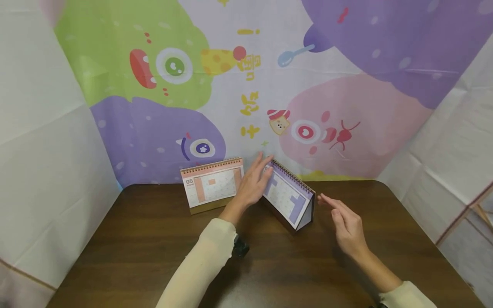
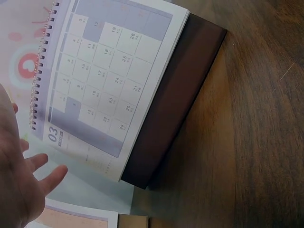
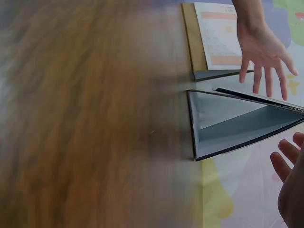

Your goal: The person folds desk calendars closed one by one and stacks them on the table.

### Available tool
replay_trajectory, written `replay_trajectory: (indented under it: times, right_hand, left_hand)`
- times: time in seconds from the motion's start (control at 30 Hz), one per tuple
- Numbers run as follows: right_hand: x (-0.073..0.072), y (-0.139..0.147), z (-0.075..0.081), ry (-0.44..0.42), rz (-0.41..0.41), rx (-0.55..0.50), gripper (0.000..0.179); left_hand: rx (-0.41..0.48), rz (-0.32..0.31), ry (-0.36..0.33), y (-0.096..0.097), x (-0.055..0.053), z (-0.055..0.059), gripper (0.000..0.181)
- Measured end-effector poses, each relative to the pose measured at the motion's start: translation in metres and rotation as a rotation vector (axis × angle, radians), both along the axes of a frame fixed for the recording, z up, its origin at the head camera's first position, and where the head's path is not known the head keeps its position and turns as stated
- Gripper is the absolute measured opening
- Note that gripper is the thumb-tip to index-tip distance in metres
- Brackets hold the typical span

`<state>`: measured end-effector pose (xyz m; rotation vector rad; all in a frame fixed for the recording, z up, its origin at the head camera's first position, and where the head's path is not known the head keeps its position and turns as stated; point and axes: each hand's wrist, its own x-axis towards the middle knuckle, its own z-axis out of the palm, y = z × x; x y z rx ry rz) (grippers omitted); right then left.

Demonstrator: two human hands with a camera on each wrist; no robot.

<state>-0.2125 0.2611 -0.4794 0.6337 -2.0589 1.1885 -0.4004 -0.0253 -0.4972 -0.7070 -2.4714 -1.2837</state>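
A purple desk calendar (image 1: 286, 194) with a spiral top stands angled on the table, its page showing 03 in the left wrist view. My left hand (image 1: 254, 182) is at its left end, fingers extended and spread, overlapping it in the head view. Off the right end, my right hand (image 1: 346, 224) hovers with straight fingers pointing toward the calendar's edge. The right wrist view shows the hollow triangular stand (image 3: 237, 121) side-on, between the two hands. An orange calendar (image 1: 215, 186) marked 05 stands to the left of my left hand.
The dark wooden table (image 1: 269, 273) backs onto a cloth (image 1: 246, 25) printed with cartoon monsters. White cloth hangs at the left (image 1: 50, 128) and right sides. A small black device (image 1: 241, 247) sits at my left wrist.
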Motion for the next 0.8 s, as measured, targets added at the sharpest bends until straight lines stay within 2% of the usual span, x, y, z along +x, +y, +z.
replay_trajectory:
  times: [0.1,0.37,0.57,0.67,0.7,0.8]
  right_hand:
    - [0.001,0.002,-0.003,-0.033,-0.004,0.011,0.044]
    - [-0.001,0.0,-0.011,-0.056,0.009,0.029,0.041]
    - [-0.001,-0.002,-0.01,-0.071,0.039,0.017,0.041]
    - [0.0,-0.004,-0.009,-0.066,0.049,0.007,0.041]
    - [0.0,-0.005,-0.009,-0.066,0.053,0.0,0.041]
    - [0.0,-0.006,-0.007,-0.064,0.055,-0.011,0.042]
  left_hand:
    - [-0.024,-0.005,0.008,0.001,-0.002,0.0,0.057]
    - [-0.063,-0.019,0.035,0.002,-0.002,-0.001,0.056]
    - [-0.078,-0.026,0.016,0.004,-0.001,-0.002,0.056]
    - [-0.078,-0.018,-0.003,0.005,0.006,0.004,0.058]
    - [-0.092,-0.008,0.0,0.004,0.016,0.015,0.061]
    - [-0.1,0.003,-0.014,0.006,0.029,0.026,0.066]
